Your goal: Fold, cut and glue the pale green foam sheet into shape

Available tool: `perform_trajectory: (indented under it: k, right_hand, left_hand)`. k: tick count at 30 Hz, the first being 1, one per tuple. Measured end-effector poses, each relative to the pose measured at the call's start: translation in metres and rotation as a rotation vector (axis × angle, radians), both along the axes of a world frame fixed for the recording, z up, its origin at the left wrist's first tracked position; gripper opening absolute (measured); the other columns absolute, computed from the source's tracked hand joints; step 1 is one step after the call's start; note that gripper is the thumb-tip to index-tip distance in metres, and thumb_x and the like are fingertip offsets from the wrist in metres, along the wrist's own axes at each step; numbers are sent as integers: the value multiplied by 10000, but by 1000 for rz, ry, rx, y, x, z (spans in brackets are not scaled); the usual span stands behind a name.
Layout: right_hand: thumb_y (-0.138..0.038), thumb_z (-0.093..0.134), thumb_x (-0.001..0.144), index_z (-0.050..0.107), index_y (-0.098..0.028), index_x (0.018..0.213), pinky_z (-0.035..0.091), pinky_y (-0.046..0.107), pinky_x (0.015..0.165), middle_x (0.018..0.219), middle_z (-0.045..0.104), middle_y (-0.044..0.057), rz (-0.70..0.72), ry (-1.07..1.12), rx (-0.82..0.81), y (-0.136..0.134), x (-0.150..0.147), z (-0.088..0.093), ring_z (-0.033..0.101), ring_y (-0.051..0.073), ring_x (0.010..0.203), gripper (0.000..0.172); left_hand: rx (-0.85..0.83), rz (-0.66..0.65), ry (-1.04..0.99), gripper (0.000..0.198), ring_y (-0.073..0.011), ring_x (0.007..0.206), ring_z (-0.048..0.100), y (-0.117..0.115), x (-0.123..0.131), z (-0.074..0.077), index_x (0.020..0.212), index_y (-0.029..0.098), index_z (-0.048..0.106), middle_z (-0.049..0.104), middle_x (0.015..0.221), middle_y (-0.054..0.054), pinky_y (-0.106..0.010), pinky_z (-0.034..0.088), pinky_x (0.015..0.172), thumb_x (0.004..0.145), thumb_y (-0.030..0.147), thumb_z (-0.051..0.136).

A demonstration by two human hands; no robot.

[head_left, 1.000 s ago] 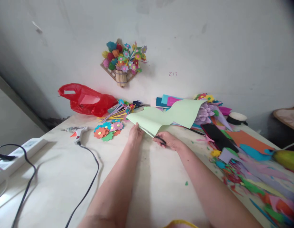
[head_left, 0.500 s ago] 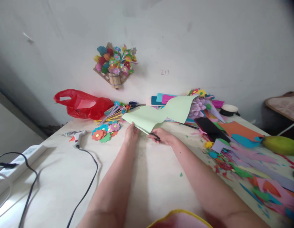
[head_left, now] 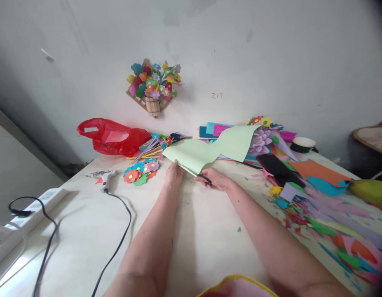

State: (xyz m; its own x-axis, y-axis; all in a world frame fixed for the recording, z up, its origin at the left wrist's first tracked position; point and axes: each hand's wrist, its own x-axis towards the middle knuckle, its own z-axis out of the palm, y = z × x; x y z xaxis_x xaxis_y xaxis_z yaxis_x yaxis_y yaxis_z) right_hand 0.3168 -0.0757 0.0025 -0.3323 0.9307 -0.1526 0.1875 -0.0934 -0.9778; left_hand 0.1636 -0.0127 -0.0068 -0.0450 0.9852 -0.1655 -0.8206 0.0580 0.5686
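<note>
a light green sheet (head_left: 209, 150) lies curled at the far middle of the tabletop (head_left: 193, 231), its far end resting on a stack of coloured sheets (head_left: 214, 128). the left hand (head_left: 174, 175) has its grip pinched on the sheet's near left edge. the right hand (head_left: 215, 179) has its grip closed around black scissors (head_left: 205, 178), whose blades meet the sheet's near edge. foam flowers (head_left: 141, 172) lie just left of the left hand, a glue gun (head_left: 106, 178) further left, and a black phone (head_left: 275, 167) and coloured scraps (head_left: 317, 214) to the right.

Glue gun (head_left: 104, 178), red bag (head_left: 112, 137), foam flowers (head_left: 140, 172), wall bouquet (head_left: 153, 84)
</note>
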Motion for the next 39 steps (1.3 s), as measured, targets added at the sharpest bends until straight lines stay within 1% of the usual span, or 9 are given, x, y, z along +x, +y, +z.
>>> perform_trajectory:
  k: [4,10,17,26,30,34,36,39]
  right_hand:
    - [-377,648,619,479,-139,613,241,147,300,405,462,-71,-13,-7,-15,-1,1,1,330,13,294,292]
    - [-384,650,621,473,-141,602,246,150,302,405,463,-68,-9,-6,-15,0,2,-2,332,16,300,301]
    - [-378,649,619,470,-142,598,239,152,300,406,454,-71,-8,-14,-5,-1,1,-1,325,15,300,296]
    - [-365,635,626,489,-133,602,228,149,290,399,439,-71,-16,-13,1,-3,0,-2,317,12,297,275]
    - [-384,643,622,492,-133,611,245,144,290,409,451,-70,-9,-18,-6,-3,2,-3,326,10,300,293]
    - [-376,660,612,499,-130,653,278,138,296,418,465,-69,-5,-24,-13,-4,2,-3,352,13,306,297]
    - [-367,678,597,480,-140,709,296,140,295,425,487,-70,-20,-36,-1,-5,2,-1,375,22,304,322]
    - [-355,707,561,394,-177,745,327,152,289,433,516,-77,-61,-50,35,-6,1,1,410,44,297,404]
  left_hand:
    - [-17,-10,1,118,-113,597,604,-1,-1,-1,824,123,556,624,653,-21,-253,502,665,787,92,448]
    - [17,-34,20,112,-117,581,602,1,-2,-4,811,114,541,613,621,-18,-259,505,654,787,86,435]
    - [16,-40,9,108,-112,565,597,2,-2,-5,820,117,533,614,611,-14,-251,507,640,792,94,432]
    - [-11,-30,-4,122,-109,586,602,2,-1,-3,787,121,543,626,640,-32,-221,507,622,798,95,424]
    - [-50,3,-8,126,-119,628,609,3,-1,-3,801,129,551,630,671,-34,-241,509,651,804,113,426]
    - [-32,19,-14,134,-117,634,612,4,-2,-3,784,128,552,635,704,-38,-246,510,656,802,103,422]
    - [-29,26,-18,136,-113,628,611,4,-2,-3,781,128,553,634,701,-37,-239,509,655,800,96,421]
    - [-44,32,-30,130,-110,634,612,5,-3,-3,800,127,556,635,712,-35,-238,508,664,792,84,434]
